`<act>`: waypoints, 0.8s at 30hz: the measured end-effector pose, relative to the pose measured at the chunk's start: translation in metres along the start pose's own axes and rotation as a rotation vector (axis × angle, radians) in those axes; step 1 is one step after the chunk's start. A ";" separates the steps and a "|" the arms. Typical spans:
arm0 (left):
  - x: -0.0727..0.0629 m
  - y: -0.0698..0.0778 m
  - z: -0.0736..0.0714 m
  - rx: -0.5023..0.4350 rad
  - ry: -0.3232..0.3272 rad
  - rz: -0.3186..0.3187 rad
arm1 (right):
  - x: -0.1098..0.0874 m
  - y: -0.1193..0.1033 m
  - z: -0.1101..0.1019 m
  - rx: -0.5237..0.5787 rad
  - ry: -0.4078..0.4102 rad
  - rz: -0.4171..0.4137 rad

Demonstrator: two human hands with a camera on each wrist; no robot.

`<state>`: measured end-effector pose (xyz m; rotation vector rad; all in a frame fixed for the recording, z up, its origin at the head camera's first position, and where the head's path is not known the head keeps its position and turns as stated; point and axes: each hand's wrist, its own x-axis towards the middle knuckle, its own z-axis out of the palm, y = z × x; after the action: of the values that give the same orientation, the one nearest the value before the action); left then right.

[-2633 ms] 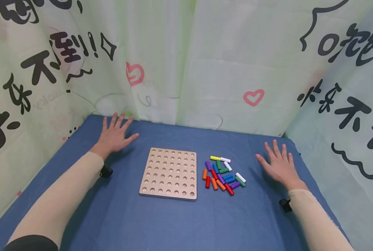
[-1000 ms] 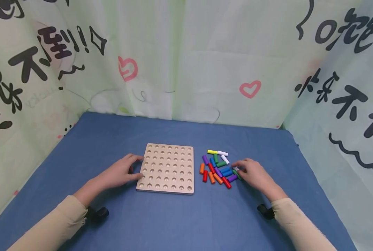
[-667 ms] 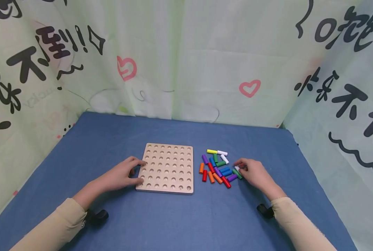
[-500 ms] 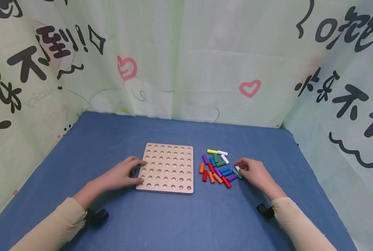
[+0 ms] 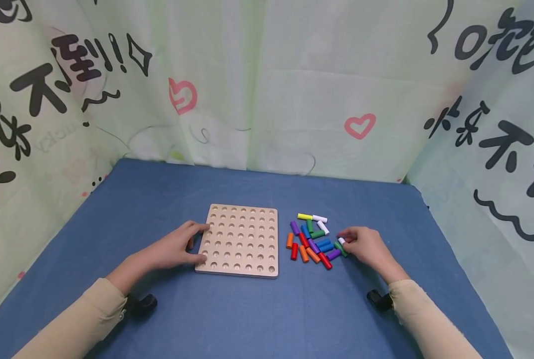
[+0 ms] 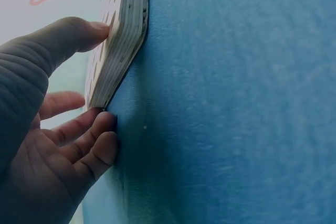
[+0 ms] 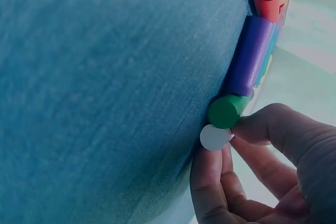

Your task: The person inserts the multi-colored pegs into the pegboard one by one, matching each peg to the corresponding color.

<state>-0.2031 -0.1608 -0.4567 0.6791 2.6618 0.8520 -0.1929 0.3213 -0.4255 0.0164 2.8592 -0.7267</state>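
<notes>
A light wooden pegboard point(image 5: 243, 251) with rows of round holes lies flat on the blue cloth. My left hand point(image 5: 170, 249) rests at its left edge, thumb and index fingertip touching the top; in the left wrist view the thumb point(image 6: 79, 32) lies on the board's edge and the other fingers sit loosely by its side. At the right side of the peg pile, my right hand point(image 5: 368, 245) pinches a white peg point(image 7: 214, 137) between thumb and fingers. A green peg point(image 7: 224, 111) lies right against it, with a purple peg point(image 7: 249, 59) beyond.
Several short coloured pegs lie loose right of the board, among them a yellow peg point(image 5: 305, 216), an orange peg point(image 5: 290, 240) and a red peg point(image 5: 294, 251). A printed curtain point(image 5: 303, 99) hangs behind and along both sides of the blue-covered table point(image 5: 249, 319).
Both hands, earlier spread flat and far apart, have come in to the board and the pegs. In the last half second they barely move; the right fingers stay on the white peg.
</notes>
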 end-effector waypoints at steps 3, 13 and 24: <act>0.002 0.001 -0.002 0.002 -0.013 0.007 | 0.000 0.001 0.000 0.011 0.020 0.001; 0.003 0.003 -0.005 -0.014 -0.029 0.004 | 0.002 -0.002 -0.001 0.110 0.151 0.033; 0.004 0.001 -0.005 -0.035 -0.036 0.000 | 0.012 -0.031 -0.003 0.200 0.192 0.026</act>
<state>-0.2082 -0.1604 -0.4523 0.6795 2.6093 0.8756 -0.2073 0.2953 -0.4102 0.1600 2.9443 -1.0554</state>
